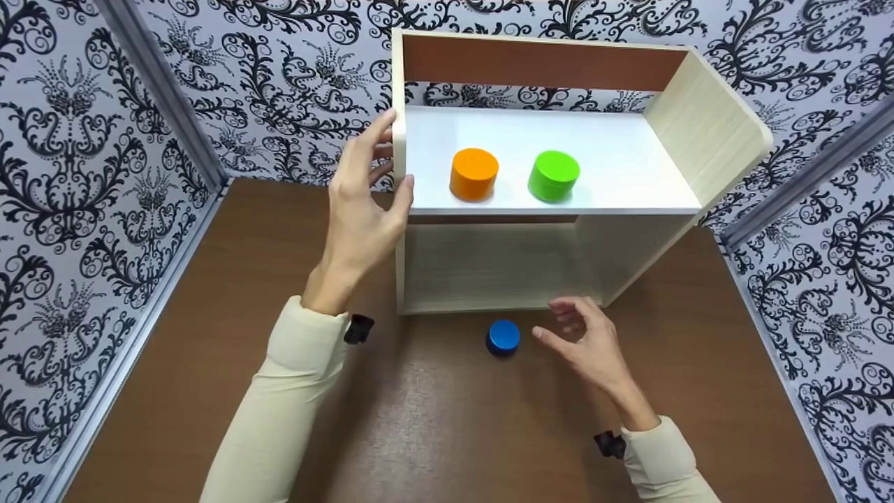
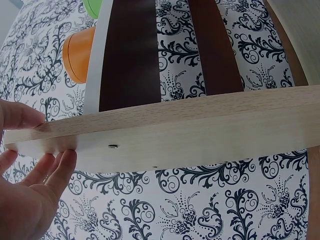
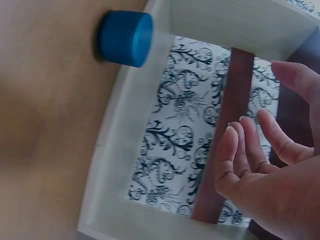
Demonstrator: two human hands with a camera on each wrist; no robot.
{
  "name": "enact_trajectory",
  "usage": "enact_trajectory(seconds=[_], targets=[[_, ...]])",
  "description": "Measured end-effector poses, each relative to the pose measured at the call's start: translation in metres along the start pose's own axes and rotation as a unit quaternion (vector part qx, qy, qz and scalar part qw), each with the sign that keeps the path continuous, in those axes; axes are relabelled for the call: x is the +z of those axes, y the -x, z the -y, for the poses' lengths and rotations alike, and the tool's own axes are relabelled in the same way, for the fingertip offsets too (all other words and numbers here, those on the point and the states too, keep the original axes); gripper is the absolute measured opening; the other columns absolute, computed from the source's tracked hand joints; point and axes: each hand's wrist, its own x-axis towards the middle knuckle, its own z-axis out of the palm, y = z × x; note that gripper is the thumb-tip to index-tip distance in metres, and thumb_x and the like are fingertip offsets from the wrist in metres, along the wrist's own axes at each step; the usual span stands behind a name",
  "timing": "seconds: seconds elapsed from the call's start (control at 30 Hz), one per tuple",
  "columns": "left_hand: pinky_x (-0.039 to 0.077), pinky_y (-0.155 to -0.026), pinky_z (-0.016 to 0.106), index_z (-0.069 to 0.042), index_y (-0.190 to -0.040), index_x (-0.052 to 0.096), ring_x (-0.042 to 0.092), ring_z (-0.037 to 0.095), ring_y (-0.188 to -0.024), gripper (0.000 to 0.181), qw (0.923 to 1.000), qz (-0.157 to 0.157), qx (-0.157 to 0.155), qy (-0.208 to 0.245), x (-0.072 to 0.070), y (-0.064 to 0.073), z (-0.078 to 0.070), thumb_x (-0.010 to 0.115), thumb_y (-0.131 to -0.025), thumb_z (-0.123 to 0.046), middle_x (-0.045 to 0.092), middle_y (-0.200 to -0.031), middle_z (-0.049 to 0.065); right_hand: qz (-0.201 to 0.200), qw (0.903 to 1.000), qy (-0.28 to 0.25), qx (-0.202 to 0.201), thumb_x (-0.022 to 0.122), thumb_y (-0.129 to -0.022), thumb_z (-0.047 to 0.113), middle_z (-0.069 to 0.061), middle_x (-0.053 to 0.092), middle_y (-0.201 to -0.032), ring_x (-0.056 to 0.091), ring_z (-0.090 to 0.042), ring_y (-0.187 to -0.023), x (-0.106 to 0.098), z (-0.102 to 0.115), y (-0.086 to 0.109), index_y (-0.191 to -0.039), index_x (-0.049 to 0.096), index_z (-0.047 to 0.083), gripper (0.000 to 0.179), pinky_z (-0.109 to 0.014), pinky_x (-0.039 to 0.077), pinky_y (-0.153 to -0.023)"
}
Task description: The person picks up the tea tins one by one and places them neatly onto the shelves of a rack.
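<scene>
Down on the brown tabletop (image 1: pixel 426 433), the blue cylinder (image 1: pixel 503 338) is standing upright just in front of the shelf unit (image 1: pixel 712 133), its flat round top facing up, its axis running vertically. And right beside it, the right hand (image 1: pixel 585 344) is hanging, thumb and forefinger spread well apart, the other fingers curving loosely, the whole hand holding nothing! Over at the left panel (image 1: pixel 399 77), the left hand (image 1: pixel 364 209) is pinching the board, thumb at the front edge, fingers pressing the outer face. The unit itself is facing the person with its open front, its white shelf (image 1: pixel 621 164) running lengthwise left to right. Up there, an orange cylinder (image 1: pixel 474 175) and a green cylinder (image 1: pixel 554 176) are standing upright, slightly apart.
</scene>
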Motion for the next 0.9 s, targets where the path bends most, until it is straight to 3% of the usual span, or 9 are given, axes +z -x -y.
enact_trajectory(seconds=[0.2, 0.33, 0.63, 0.8, 0.9], targets=[[0.059, -0.092, 0.028, -0.005, -0.146, 0.05, 0.061, 0.02, -0.112, 0.064, 1.0, -0.001, 0.006, -0.003, 0.0, 0.0, 0.0, 0.067, -0.086, 0.009, 0.058, -0.126, 0.016, 0.027, 0.9995, 0.002, 0.015, 0.092, -0.073, 0.013, -0.008, 0.063, -0.111, 0.059, -0.019, -0.099, 0.008, -0.027, 0.002, -0.122, 0.067, 0.004, 0.055, -0.04, 0.058, -0.085], [0.059, -0.092, 0.028, -0.005, -0.146, 0.05, 0.061, 0.021, -0.112, 0.064, 1.0, -0.002, 0.006, -0.001, 0.0, 0.0, 0.001, 0.067, -0.086, 0.009, 0.058, -0.126, 0.016, 0.044, 0.999, 0.002, 0.009, 0.094, -0.071, 0.02, -0.007, 0.061, -0.114, 0.058, -0.021, -0.102, 0.013, -0.039, 0.004, -0.128, 0.064, 0.004, 0.066, -0.045, 0.057, -0.088], [0.059, -0.093, 0.029, -0.005, -0.146, 0.05, 0.06, 0.02, -0.113, 0.064, 1.0, -0.002, -0.001, 0.006, 0.0, 0.0, 0.0, 0.067, -0.086, 0.008, 0.057, -0.126, 0.016, 0.063, 0.998, 0.001, 0.008, 0.094, -0.07, 0.017, -0.016, 0.059, -0.121, 0.058, -0.037, -0.11, 0.025, -0.049, 0.005, -0.134, 0.059, 0.003, 0.075, -0.051, 0.055, -0.091], [0.059, -0.093, 0.029, -0.005, -0.146, 0.05, 0.06, 0.02, -0.113, 0.064, 1.0, -0.003, 0.003, 0.003, 0.0, 0.0, 0.001, 0.067, -0.086, 0.009, 0.058, -0.127, 0.016, 0.069, 0.9975, 0.008, 0.013, 0.095, -0.07, 0.017, -0.011, 0.058, -0.119, 0.057, -0.039, -0.11, 0.032, -0.057, 0.004, -0.135, 0.059, 0.003, 0.076, -0.058, 0.054, -0.092], [0.059, -0.092, 0.029, -0.004, -0.146, 0.05, 0.06, 0.02, -0.113, 0.064, 1.0, -0.004, 0.006, -0.001, 0.0, 0.0, 0.001, 0.068, -0.085, 0.009, 0.058, -0.127, 0.016, 0.073, 0.9971, 0.014, 0.017, 0.095, -0.07, 0.021, -0.015, 0.058, -0.119, 0.056, -0.039, -0.11, 0.036, -0.062, 0.004, -0.136, 0.058, 0.002, 0.078, -0.057, 0.054, -0.091]])
